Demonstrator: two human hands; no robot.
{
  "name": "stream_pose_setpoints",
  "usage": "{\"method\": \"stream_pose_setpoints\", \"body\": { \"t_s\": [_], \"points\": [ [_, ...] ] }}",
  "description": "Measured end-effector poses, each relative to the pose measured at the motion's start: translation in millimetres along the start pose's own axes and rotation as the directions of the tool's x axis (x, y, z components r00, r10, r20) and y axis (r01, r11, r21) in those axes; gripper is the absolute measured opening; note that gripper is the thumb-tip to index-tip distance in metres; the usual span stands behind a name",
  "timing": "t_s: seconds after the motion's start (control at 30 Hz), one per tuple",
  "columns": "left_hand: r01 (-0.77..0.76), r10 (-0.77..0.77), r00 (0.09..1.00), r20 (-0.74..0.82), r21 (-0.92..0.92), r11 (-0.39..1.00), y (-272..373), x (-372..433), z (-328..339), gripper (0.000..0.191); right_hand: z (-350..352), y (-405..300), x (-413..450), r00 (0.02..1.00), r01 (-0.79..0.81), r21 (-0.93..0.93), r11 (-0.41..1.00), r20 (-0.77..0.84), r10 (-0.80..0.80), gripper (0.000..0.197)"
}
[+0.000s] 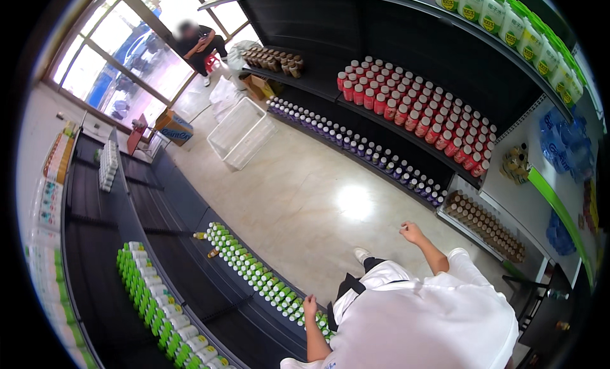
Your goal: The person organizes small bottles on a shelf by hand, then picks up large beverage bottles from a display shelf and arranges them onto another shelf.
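Note:
My left hand point(310, 304) hangs at the lower shelf's edge, above or beside the rows of green bottles with white caps point(267, 281). Its fingers are too small and turned away to make out clearly, and no object shows in it. Out over the pale floor, my right hand point(411, 232) is empty, with loosely bent fingers apart. The closest goods on that side are small bottles with dark purple labels point(362, 150) along the bottom shelf. Above them stand rows of red bottles with white caps point(405, 107).
A white plastic crate point(243, 133) stands on the floor point(286, 192) ahead, with a white sack point(226, 92) behind it. Near the glass door are a cardboard box point(174, 127) and a seated person point(198, 45). Dark shelving point(181, 254) runs along the left; brown-capped bottles point(486, 226) fill a low shelf at right.

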State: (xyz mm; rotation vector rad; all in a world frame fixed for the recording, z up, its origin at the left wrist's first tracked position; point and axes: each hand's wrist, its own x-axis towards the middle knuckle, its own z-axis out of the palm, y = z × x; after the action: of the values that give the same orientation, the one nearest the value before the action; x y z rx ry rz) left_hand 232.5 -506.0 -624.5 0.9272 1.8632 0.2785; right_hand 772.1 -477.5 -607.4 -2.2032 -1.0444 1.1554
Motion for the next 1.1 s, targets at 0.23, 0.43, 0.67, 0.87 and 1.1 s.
{"method": "stream_pose_setpoints", "body": {
  "t_s": [0.23, 0.43, 0.67, 0.87, 1.1],
  "points": [
    [-0.072, 0.061, 0.984, 0.168, 0.061, 0.996, 82, 62, 12, 0.043, -30, 137, -32, 0.9, -0.253, -0.123, 0.96, -0.395, 0.187, 0.037],
    [0.126, -0.122, 0.985, 0.124, -0.024, 0.992, 72, 105, -38, 0.043, 11, 77, -53, 0.771, -0.636, -0.068, 0.769, -0.035, 0.635, 0.038],
    [0.252, -0.249, 0.963, 0.1, -0.015, 0.968, 78, 177, -79, 0.048, 43, -46, 36, 0.924, -0.382, 0.049, 0.923, 0.05, 0.379, 0.034],
    [0.176, -0.167, 0.972, 0.166, -0.039, 0.984, 158, 240, -85, 0.046, 51, -117, 113, 0.98, -0.06, 0.182, 0.982, -0.177, 0.092, 0.03],
    [-0.116, 0.116, 0.989, 0.095, -0.007, 0.993, 276, 316, -63, 0.043, 74, -96, 161, 0.948, -0.289, -0.132, 0.948, -0.175, 0.265, 0.037]
  ]
}}
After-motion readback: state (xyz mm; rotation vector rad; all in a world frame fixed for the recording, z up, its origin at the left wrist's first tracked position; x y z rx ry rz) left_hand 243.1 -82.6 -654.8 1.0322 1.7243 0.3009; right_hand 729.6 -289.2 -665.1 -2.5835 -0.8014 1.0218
